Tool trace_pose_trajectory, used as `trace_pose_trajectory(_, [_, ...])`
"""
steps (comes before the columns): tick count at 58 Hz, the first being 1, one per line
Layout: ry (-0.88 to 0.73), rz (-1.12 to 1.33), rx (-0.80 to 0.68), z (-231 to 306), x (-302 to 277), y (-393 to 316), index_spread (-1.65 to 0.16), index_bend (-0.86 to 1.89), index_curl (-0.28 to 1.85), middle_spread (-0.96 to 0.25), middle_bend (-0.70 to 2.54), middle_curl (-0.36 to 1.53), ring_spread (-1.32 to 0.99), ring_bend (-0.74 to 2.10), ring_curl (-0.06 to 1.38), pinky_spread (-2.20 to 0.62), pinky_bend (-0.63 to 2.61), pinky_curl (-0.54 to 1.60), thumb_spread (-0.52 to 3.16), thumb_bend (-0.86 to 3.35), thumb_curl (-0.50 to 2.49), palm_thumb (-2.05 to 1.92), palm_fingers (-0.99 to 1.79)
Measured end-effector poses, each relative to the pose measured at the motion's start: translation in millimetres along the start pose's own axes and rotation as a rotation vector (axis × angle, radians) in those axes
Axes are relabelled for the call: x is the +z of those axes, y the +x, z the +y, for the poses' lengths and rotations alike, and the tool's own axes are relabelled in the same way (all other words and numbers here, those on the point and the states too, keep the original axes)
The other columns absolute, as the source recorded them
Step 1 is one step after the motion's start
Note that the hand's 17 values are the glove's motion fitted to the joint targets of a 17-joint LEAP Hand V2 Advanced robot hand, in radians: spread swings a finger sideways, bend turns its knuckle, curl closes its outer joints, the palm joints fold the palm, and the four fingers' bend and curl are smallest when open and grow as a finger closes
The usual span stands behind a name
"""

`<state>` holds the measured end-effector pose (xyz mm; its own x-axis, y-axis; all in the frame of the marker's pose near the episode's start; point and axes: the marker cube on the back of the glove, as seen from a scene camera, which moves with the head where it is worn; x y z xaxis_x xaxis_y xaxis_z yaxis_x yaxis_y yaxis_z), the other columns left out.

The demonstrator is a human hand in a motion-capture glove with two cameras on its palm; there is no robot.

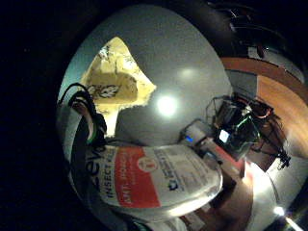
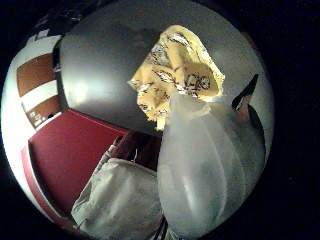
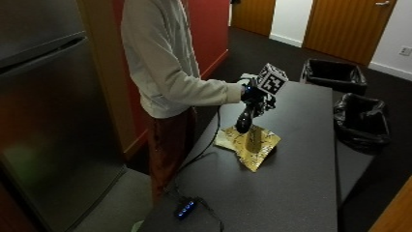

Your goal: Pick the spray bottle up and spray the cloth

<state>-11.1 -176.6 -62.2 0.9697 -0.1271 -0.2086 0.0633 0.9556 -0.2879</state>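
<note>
A person stands at the left side of a grey table [image 3: 289, 183]. Their gloved right hand [image 3: 256, 96] grips a spray bottle [image 3: 246, 120] and holds it in the air over a crumpled yellow patterned cloth [image 3: 257, 157] lying on the table. The bottle hangs down from the hand, its dark spray head end toward the cloth. In the little finger side palm view, the bottle's white body with a red label [image 1: 154, 180] fills the space near the palm, with the cloth [image 1: 115, 79] beyond it. The thumb side view shows the translucent bottle [image 2: 210, 165] just in front of the cloth [image 2: 175, 70].
A power strip with blue lights [image 3: 185, 208] lies at the table's near left edge, its cable running toward the hand. Two black-lined bins [image 3: 334, 72] [image 3: 360, 121] stand beyond the table's right side. A steel fridge [image 3: 45, 121] stands at left.
</note>
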Motion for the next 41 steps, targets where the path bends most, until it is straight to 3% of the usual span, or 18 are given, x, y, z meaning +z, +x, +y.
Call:
trace_pose_trajectory(18, [0.355,-0.616,-0.268,16.4,-89.3,-64.6,-0.11,0.45,0.55,-0.12,0.62,0.51,-0.16,0.6,0.47,-0.2,0.31,0.38,0.0,-0.03,0.74,0.99,1.35])
trace_pose_trajectory(25, [0.629,-1.114,-0.327,10.5,-129.7,-94.0,-0.11,0.44,0.55,-0.12,0.62,0.51,-0.16,0.6,0.47,-0.2,0.31,0.39,0.01,-0.03,0.74,0.99,1.35])
trace_pose_trajectory(30, [0.512,-1.176,-0.448,20.8,-103.4,-95.9,-0.12,0.44,0.55,-0.12,0.62,0.51,-0.16,0.6,0.47,-0.2,0.31,0.39,0.01,-0.03,0.75,0.99,1.35])
trace_pose_trajectory(35, [0.6,-1.229,-0.412,-7.3,-88.7,-115.0,-0.12,0.43,0.55,-0.12,0.61,0.5,-0.16,0.6,0.47,-0.2,0.31,0.39,0.02,-0.03,0.75,0.99,1.35])
trace_pose_trajectory(41, [0.541,-1.357,-0.503,-9.0,-69.1,-159.0,-0.13,0.43,0.55,-0.13,0.59,0.5,-0.17,0.59,0.47,-0.2,0.31,0.39,0.02,-0.03,0.75,1.0,1.35])
